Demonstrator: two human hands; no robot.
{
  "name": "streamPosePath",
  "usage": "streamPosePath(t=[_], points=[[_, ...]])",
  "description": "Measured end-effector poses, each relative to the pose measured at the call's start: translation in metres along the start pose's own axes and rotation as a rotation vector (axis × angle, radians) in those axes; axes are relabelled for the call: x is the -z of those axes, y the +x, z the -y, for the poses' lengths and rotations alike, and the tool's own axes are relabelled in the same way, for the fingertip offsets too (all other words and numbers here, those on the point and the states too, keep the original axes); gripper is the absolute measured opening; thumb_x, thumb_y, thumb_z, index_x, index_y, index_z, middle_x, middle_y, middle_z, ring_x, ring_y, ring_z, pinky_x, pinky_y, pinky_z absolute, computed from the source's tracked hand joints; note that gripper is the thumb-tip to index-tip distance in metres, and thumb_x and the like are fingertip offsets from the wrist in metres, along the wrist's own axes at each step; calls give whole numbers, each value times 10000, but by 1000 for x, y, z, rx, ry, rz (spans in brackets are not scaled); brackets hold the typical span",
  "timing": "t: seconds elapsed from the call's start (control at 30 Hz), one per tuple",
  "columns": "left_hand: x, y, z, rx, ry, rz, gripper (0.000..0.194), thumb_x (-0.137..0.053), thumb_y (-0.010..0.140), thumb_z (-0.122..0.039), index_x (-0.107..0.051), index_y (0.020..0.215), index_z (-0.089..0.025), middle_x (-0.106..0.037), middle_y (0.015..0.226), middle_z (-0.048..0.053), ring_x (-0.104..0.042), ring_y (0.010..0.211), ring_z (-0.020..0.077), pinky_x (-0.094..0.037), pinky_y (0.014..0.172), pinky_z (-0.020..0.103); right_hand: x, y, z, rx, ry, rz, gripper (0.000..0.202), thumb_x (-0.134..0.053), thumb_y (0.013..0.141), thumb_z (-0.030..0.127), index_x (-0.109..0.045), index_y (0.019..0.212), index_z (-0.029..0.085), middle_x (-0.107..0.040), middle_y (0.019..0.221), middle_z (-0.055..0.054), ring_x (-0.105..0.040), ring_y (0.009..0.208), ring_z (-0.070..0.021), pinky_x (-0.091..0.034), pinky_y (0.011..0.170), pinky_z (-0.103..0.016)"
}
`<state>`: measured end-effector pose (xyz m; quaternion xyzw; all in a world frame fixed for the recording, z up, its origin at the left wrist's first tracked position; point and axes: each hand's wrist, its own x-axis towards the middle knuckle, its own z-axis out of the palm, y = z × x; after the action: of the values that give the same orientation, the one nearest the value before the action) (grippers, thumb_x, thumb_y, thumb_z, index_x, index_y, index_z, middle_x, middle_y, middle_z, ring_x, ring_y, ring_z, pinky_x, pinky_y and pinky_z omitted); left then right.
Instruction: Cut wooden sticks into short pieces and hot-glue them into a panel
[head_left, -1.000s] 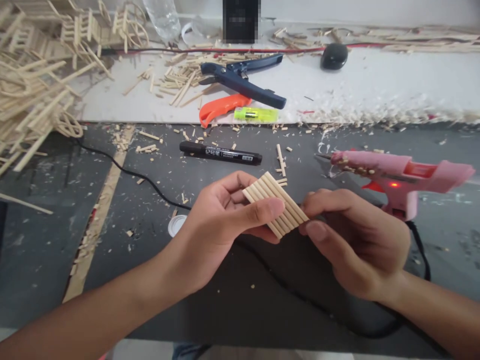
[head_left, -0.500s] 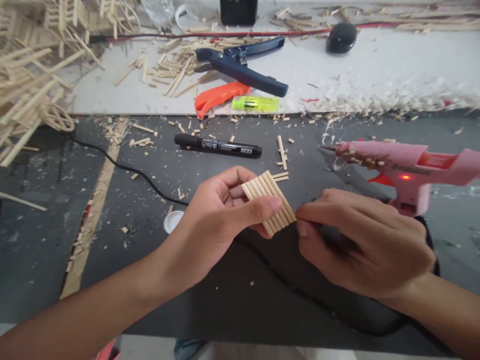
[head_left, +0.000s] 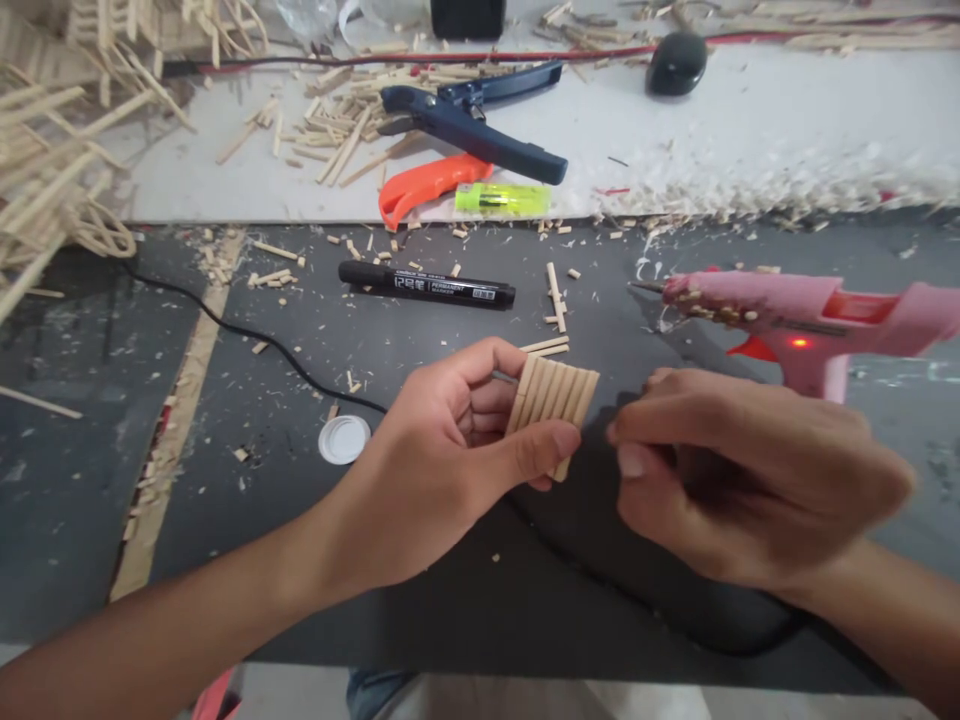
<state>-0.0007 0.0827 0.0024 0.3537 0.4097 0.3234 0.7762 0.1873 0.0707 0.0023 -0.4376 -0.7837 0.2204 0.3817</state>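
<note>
Between the thumb and fingers of my left hand [head_left: 457, 450] is a small panel of wooden sticks [head_left: 556, 392] laid side by side. The thumb presses across its lower part and the fingers lie behind it. My right hand [head_left: 750, 470] is just to the right, apart from the panel, with thumb and forefinger nearly together; whether anything tiny is between them I cannot make out. Beyond it lies a pink hot glue gun [head_left: 780, 310], its red light lit and its nozzle pointing left. A black permanent marker [head_left: 427, 285] rests beyond my left hand.
Blue cutters [head_left: 480, 130], an orange-handled tool [head_left: 431, 185] and a yellow-green lighter [head_left: 502, 199] lie at the back. Loose wooden sticks [head_left: 337, 130] are scattered near a stick structure [head_left: 67, 170] at left. A white cap [head_left: 344, 439] and a black cable [head_left: 277, 350] sit by my left wrist.
My left hand has turned the stick panel more upright. My right hand has drawn away from the panel's corner to the right, leaving a gap. The view has shifted slightly.
</note>
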Motion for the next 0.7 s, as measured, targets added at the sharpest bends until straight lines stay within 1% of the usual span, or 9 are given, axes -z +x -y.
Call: streamPosePath(t=[0.1, 0.13, 0.23, 0.33, 0.4, 0.5, 0.57, 0.63, 0.7], points=[[2, 0, 0, -34, -6, -39, 257, -821, 774, -176, -606, 915, -184, -698, 785, -23, -651, 664, 85, -543, 650, 174, 4, -2, -4, 23, 49, -35, 159, -539, 734, 104, -506, 751, 258, -392, 565, 47, -307, 442, -101, -255, 430, -293], [3, 1, -1, -60, -7, -65, 269, -819, 774, -172, -606, 937, -187, -709, 809, -20, -659, 678, 86, -545, 662, 173, 5, -3, -6, 8, 79, -12, 146, -534, 734, 111, -499, 736, 253, -383, 561, 46, -305, 450, -103, -243, 437, -293], [6, 3, -3, -165, 1, -154, 282, -799, 796, -166, -602, 995, -200, -740, 869, -14, -691, 740, 91, -545, 702, 161, 4, -5, -10, 97, 123, 200, 134, -582, 772, 128, -537, 726, 245, -431, 540, 48, -354, 464, -109, -289, 467, -299], [7, 5, -5, -225, 4, -196, 242, -773, 817, -170, -618, 1001, -202, -752, 885, -15, -710, 771, 99, -552, 724, 162, 0, -6, -10, 335, 126, 425, 163, -588, 854, 100, -616, 941, 235, -628, 703, 19, -531, 574, -123, -405, 545, -301], [6, 6, -5, -216, -2, -205, 211, -770, 819, -188, -639, 984, -194, -748, 886, -8, -710, 771, 111, -564, 710, 178, -1, -6, -9, 372, 76, 397, 240, -564, 880, 76, -594, 1056, 236, -678, 820, 4, -576, 627, -125, -437, 567, -298], [5, 6, -4, -180, -10, -178, 249, -824, 755, -186, -676, 956, -173, -736, 846, 1, -696, 749, 121, -570, 674, 185, -2, -6, -7, 229, 15, 179, 244, -622, 864, 112, -563, 1046, 264, -638, 803, 11, -552, 610, -130, -456, 543, -292], [5, 6, -3, -151, -8, -151, 283, -861, 707, -173, -704, 942, -159, -733, 819, 5, -687, 727, 122, -571, 670, 191, -1, -5, -8, 129, -17, 71, 384, -712, 824, 184, -546, 1160, 269, -639, 923, -35, -598, 753, -176, -518, 615, -316], [5, 5, -2, -116, -12, -128, 291, -875, 695, -180, -723, 941, -156, -729, 799, 6, -680, 710, 121, -570, 676, 200, -1, -5, -11, 57, -69, 64, 649, -786, 769, 253, -481, 1341, 255, -604, 1154, -108, -604, 977, -245, -565, 742, -375], [6, 4, -1, -82, -20, -86, 299, -872, 710, -192, -731, 971, -160, -727, 801, 8, -675, 722, 120, -563, 697, 205, -1, -6, -14, 25, -82, 116, 762, -806, 754, 289, -434, 1418, 252, -552, 1291, -136, -577, 1115, -283, -568, 851, -420]])
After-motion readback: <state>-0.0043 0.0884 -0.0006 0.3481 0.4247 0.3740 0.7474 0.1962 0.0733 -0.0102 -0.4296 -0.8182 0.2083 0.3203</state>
